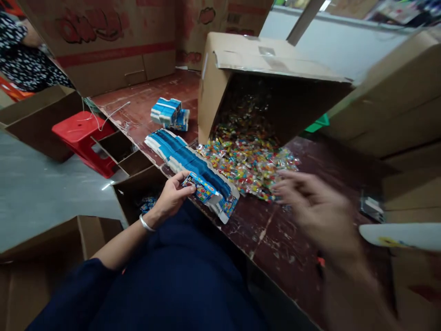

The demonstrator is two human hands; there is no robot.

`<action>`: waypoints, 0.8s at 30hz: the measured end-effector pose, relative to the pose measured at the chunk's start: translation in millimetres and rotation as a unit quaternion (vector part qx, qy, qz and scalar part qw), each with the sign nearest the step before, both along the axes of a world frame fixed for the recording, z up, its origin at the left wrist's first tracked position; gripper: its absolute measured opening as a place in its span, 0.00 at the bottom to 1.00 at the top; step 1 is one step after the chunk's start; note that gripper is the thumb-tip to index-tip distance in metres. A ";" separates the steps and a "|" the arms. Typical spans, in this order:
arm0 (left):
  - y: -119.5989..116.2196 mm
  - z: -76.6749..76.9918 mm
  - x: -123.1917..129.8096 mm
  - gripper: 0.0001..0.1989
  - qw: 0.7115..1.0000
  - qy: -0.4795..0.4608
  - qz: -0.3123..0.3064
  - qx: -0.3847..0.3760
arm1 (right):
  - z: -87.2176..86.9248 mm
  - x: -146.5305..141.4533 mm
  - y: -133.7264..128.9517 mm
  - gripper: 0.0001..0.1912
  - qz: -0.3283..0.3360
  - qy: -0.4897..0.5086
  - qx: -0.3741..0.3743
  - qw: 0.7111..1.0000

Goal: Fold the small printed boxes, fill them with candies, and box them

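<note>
Taking our body as the clock's centre, our left hand (pixel 175 195), a silver bangle on its wrist, is just left of twelve, pinching a small printed box (pixel 202 187) between thumb and fingers. Our right hand (pixel 319 209) is at two o'clock, fingers bent towards the candy packets; it is too blurred for us to tell whether it grips any. Under and beyond the held box, a row of blue boxes (pixel 188 158) runs slantwise along the edge of our dark red table (pixel 275 243). At one o'clock we have the colourful candy packets (pixel 241 161), spilling from a tipped cardboard box (pixel 208 92). Near twelve, farther off, sits a small blue stack (pixel 167 110). At eleven stand a red stool (pixel 80 125) and, farther away, a person in patterned clothing (pixel 27 59).
</note>
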State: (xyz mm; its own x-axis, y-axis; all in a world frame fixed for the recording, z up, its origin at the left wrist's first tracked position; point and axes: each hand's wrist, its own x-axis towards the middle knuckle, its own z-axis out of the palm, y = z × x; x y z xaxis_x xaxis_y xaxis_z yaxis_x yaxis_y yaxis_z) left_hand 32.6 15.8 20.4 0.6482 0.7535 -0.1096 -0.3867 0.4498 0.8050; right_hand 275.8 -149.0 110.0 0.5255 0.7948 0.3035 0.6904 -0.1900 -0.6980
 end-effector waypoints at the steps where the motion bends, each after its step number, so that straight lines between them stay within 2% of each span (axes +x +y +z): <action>1: -3.5 -0.2 2.1 0.22 1.000 -0.005 -0.002 -0.009 | -11.0 -19.4 -2.6 0.24 0.044 0.069 -0.012 0.997; 3: -10.4 -2.6 5.8 0.22 1.000 -0.009 -0.011 -0.023 | -37.1 -55.7 -1.4 0.27 0.080 0.199 -0.014 0.977; 5: -17.3 -6.3 7.0 0.22 0.999 -0.001 -0.027 -0.027 | -61.4 -80.8 3.6 0.22 0.059 0.282 0.001 0.958; 6: -20.4 -8.0 6.3 0.23 0.999 0.011 -0.039 -0.013 | -70.5 -87.7 5.3 0.17 0.043 0.313 0.011 0.949; 8: -24.6 -10.5 2.7 0.25 0.994 0.053 -0.073 0.060 | -80.9 -92.4 4.6 0.16 0.015 0.349 0.030 0.936; 10: -25.8 -11.3 -1.1 0.30 0.966 0.118 -0.128 0.193 | -83.1 -91.5 -1.6 0.16 0.009 0.349 0.035 0.936; 12: -26.1 -10.8 -2.8 0.25 0.917 0.166 -0.183 0.312 | -82.4 -90.2 -9.6 0.15 0.023 0.319 0.019 0.947; 14: -28.4 -9.9 -2.5 0.17 0.883 0.186 -0.224 0.367 | -83.4 -85.1 -16.8 0.14 0.059 0.289 -0.008 0.955; 16: -33.1 -9.9 -2.3 0.13 0.875 0.194 -0.265 0.354 | -87.4 -66.7 -23.3 0.15 0.104 0.292 -0.036 0.950; 17: -35.7 -10.5 -2.7 0.12 0.875 0.198 -0.290 0.335 | -90.4 -50.0 -26.8 0.16 0.108 0.295 -0.047 0.948; 18: -38.1 -11.6 -3.4 0.12 0.874 0.201 -0.312 0.314 | -93.6 -28.0 -30.4 0.18 0.080 0.296 -0.050 0.951; 19: -40.3 -13.0 -4.2 0.13 0.874 0.202 -0.329 0.293 | -97.0 -1.8 -34.2 0.20 -0.018 0.261 -0.028 0.965; 20: -42.0 -15.0 -5.2 0.14 0.876 0.201 -0.340 0.275 | -100.4 27.2 -37.8 0.21 -0.148 0.182 -0.020 0.972; 21: -43.4 -17.3 -6.0 0.14 0.880 0.197 -0.345 0.261 | -103.7 56.8 -41.2 0.19 -0.253 0.092 -0.060 0.961; 22: -44.5 -20.0 -6.5 0.14 0.884 0.191 -0.346 0.250 | -107.0 85.2 -43.9 0.17 -0.323 0.029 -0.127 0.937; 24: -46.0 -25.8 -6.6 0.15 0.890 0.177 -0.351 0.233 | -113.4 131.4 -46.7 0.13 -0.355 0.020 -0.181 0.917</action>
